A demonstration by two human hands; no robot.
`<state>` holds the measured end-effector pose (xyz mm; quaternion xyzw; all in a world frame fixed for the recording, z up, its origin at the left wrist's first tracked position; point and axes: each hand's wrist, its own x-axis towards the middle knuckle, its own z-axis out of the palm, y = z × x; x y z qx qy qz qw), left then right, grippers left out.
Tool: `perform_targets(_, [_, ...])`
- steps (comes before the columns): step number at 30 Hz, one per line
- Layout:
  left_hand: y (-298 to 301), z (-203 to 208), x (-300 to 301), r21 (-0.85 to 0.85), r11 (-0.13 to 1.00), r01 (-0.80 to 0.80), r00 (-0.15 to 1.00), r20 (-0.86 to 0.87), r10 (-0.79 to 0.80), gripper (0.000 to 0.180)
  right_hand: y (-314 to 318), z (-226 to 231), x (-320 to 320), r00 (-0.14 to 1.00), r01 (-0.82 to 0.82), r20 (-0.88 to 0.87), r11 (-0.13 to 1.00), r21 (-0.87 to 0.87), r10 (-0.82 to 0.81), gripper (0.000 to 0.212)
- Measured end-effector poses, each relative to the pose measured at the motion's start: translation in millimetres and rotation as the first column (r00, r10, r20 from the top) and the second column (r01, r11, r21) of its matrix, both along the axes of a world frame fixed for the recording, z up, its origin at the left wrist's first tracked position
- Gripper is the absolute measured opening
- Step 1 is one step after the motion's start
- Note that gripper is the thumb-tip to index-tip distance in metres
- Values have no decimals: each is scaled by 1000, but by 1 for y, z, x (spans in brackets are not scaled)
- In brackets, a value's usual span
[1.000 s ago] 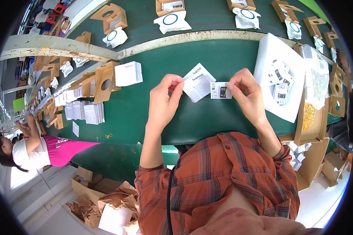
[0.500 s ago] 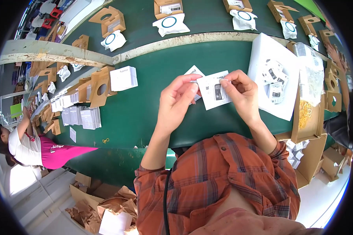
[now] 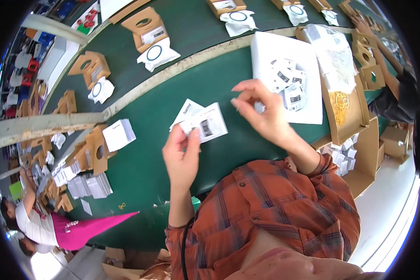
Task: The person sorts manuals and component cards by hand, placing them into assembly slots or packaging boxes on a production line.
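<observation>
My left hand [image 3: 181, 156] pinches a small white leaflet [image 3: 213, 122] with black print between thumb and fingers, above the green table. Just behind it, a second white leaflet [image 3: 187, 110] lies on the tabletop, partly covered by the first. My right hand [image 3: 266, 112] is raised to the right of the leaflets, thumb and fingers apart, with nothing visible in it. It overlaps the near left side of a white foam tray [image 3: 264, 49]. Several small printed black-and-white pieces [image 3: 287, 79] lie in the tray's hollow.
Right of the tray, a cardboard tray [image 3: 354, 123] holds yellow rubber bands [image 3: 339, 109] and clear plastic bags [image 3: 330, 56]. Leaflet stacks [image 3: 119, 136] stand left. Beyond a pale rail [image 3: 172, 74] are open boxes [image 3: 147, 30] and white-wrapped items [image 3: 157, 55]. Co-workers are at both sides.
My right hand has let go of the leaflet and opened. My left hand keeps hold of it, and the two hands are farther apart. The whole view has turned.
</observation>
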<state>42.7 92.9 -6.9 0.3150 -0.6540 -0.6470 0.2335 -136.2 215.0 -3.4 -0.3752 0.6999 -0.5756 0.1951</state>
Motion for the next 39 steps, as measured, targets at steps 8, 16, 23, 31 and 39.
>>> perform_targets(8, [-41,8,14,-65,991,-120,993,-16,120,14,45,-10,-90,600,483,-799,780,398,36,34])
perform_targets(16, [-107,-7,26,-165,968,-191,969,123,212,18,48,-18,-91,586,537,-808,720,441,58,29])
perform_targets(23, [-213,8,12,-461,838,-291,895,178,408,27,47,-18,-91,609,507,-793,762,403,14,14])
perform_targets(31, [-361,-36,-29,-381,809,-446,815,199,544,31,58,-19,-93,805,395,-577,848,354,-135,15])
perform_targets(39, [-410,-60,-53,-462,859,-219,748,486,452,32,49,-15,-86,832,462,-472,836,295,-293,18])
